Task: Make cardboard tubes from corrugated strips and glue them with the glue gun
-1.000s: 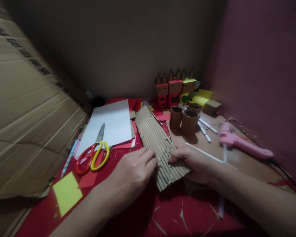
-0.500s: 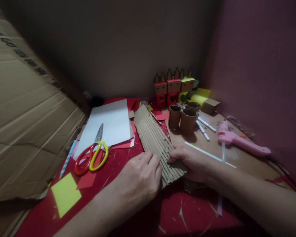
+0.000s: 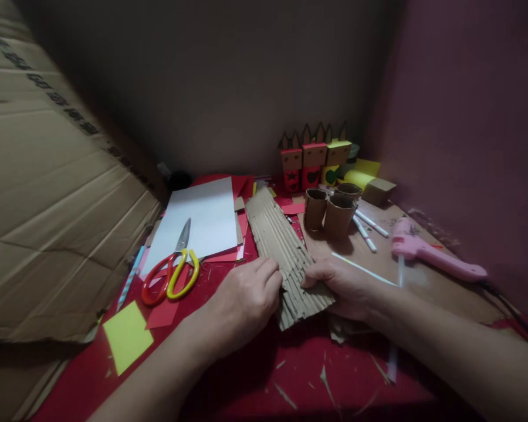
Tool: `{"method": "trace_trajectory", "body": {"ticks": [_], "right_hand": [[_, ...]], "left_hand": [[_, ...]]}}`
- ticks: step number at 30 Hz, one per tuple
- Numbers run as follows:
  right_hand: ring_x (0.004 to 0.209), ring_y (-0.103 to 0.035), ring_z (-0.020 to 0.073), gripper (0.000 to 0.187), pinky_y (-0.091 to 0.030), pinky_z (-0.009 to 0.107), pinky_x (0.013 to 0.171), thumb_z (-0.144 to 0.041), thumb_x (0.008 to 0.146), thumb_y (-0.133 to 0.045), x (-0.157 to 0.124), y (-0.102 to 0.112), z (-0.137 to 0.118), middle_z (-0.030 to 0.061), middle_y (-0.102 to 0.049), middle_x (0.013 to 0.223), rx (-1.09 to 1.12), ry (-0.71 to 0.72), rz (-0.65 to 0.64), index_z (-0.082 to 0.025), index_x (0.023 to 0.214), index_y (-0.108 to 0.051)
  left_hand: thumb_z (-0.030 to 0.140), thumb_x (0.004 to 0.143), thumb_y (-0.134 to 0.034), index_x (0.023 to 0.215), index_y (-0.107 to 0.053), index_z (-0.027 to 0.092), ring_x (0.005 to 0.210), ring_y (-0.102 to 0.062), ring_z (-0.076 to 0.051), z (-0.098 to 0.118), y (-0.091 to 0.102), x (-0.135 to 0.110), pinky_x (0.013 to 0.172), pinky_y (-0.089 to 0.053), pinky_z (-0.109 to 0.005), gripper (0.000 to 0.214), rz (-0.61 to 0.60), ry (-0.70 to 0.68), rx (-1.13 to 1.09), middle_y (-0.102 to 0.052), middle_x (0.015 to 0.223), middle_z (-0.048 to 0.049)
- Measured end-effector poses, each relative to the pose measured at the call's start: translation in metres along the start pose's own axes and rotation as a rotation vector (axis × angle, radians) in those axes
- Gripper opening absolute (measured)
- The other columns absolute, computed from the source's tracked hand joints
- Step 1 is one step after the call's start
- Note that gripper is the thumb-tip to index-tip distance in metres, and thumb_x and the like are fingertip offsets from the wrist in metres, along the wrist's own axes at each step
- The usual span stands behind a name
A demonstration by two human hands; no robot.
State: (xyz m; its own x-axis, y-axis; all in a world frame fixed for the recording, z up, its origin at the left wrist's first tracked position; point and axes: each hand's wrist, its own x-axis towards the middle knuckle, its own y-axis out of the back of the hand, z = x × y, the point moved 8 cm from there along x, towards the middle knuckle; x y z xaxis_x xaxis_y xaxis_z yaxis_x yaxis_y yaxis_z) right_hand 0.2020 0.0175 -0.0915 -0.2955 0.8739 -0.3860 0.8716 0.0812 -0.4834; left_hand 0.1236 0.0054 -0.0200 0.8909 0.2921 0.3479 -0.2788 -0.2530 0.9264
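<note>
A strip of corrugated cardboard point(image 3: 281, 240) with bare ridges slants across the middle, held up above the red cloth point(image 3: 299, 375). My right hand point(image 3: 341, 287) grips its near right edge, thumb on the ridged face and fingers hidden beneath. At the left edge my left hand point(image 3: 253, 299) is closed, fingers curled against the strip; the fingertips are out of sight. Under my right hand a second torn cardboard piece point(image 3: 341, 329) shows in part. Scissors point(image 3: 176, 266) with one red and one yellow handle lie left of my left hand, blades on a white sheet point(image 3: 202, 220).
Three cardboard tubes point(image 3: 338, 214) stand on a cardboard board point(image 3: 426, 293) beside white sticks and a pink glue gun point(image 3: 435, 252). Small paper figures point(image 3: 313, 164) line the back. A large cardboard sheet point(image 3: 48, 193) leans at left. Yellow paper point(image 3: 127, 337) lies in front.
My left hand has shifted slightly along the left edge of the cardboard strip. My right hand keeps its grip. The whole view has moved a little, so the things appear slightly further right.
</note>
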Motion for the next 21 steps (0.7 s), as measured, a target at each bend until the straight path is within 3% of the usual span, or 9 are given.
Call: {"method": "trace_trajectory", "body": {"ticks": [4, 8, 12, 16, 18, 21], "right_hand": [[0.046, -0.052, 0.014, 0.028, -0.044, 0.027, 0.051, -0.002, 0.046, -0.047, -0.001, 0.006, 0.006, -0.0001, -0.051, 0.047, 0.103, -0.091, 0.075, -0.01, 0.071, -0.057], [0.048, -0.055, 0.016, 0.034, -0.044, 0.026, 0.05, -0.002, 0.048, -0.046, -0.002, 0.007, 0.007, 0.0024, -0.053, 0.049, 0.132, -0.106, 0.089, -0.006, 0.079, -0.06], [0.052, -0.056, 0.0165, 0.041, -0.046, 0.028, 0.056, -0.001, 0.05, -0.047, -0.001, 0.003, 0.006, 0.0028, -0.056, 0.051, 0.163, -0.069, 0.039, -0.006, 0.089, -0.06], [0.053, -0.055, 0.0142, 0.042, -0.046, 0.029, 0.06, 0.001, 0.053, -0.051, -0.001, -0.003, 0.001, 0.0035, -0.06, 0.061, 0.136, -0.006, -0.025, -0.008, 0.093, -0.06], [0.054, -0.055, 0.0143, 0.045, -0.045, 0.028, 0.058, 0.001, 0.052, -0.053, -0.002, -0.005, 0.0, 0.0036, -0.062, 0.064, 0.118, 0.006, -0.041, -0.01, 0.095, -0.06], [0.055, -0.056, 0.0154, 0.047, -0.044, 0.028, 0.057, 0.002, 0.05, -0.053, -0.002, -0.001, 0.002, 0.0033, -0.061, 0.063, 0.098, -0.013, 0.013, -0.01, 0.095, -0.06]], "left_hand": [[0.005, 0.082, -0.039, 0.07, -0.05, 0.014, 0.062, -0.043, -0.014, -0.015, 0.002, -0.001, 0.054, -0.037, -0.027, 0.018, 0.029, 0.116, -0.097, -0.049, 0.071, -0.0042], [0.009, 0.082, -0.042, 0.074, -0.05, 0.015, 0.064, -0.047, -0.013, -0.028, 0.001, -0.003, 0.056, -0.04, -0.026, 0.012, -0.02, 0.206, -0.206, -0.052, 0.074, -0.0029], [0.022, 0.085, -0.046, 0.089, -0.051, 0.016, 0.064, -0.049, -0.013, -0.031, 0.0, -0.004, 0.056, -0.041, -0.026, 0.009, -0.091, 0.269, -0.214, -0.053, 0.082, -0.0028], [0.017, 0.088, -0.037, 0.079, -0.05, 0.016, 0.061, -0.048, -0.012, -0.024, -0.007, -0.002, 0.053, -0.039, -0.024, 0.015, -0.146, 0.236, -0.168, -0.052, 0.077, -0.0017], [0.015, 0.086, -0.037, 0.077, -0.049, 0.015, 0.058, -0.047, -0.012, -0.027, -0.009, -0.003, 0.051, -0.039, -0.024, 0.015, -0.139, 0.249, -0.133, -0.052, 0.073, -0.0012], [0.015, 0.085, -0.041, 0.077, -0.05, 0.015, 0.054, -0.047, -0.012, -0.049, 0.0, -0.008, 0.05, -0.038, -0.025, 0.013, -0.041, 0.355, -0.037, -0.053, 0.068, -0.0015]]}}
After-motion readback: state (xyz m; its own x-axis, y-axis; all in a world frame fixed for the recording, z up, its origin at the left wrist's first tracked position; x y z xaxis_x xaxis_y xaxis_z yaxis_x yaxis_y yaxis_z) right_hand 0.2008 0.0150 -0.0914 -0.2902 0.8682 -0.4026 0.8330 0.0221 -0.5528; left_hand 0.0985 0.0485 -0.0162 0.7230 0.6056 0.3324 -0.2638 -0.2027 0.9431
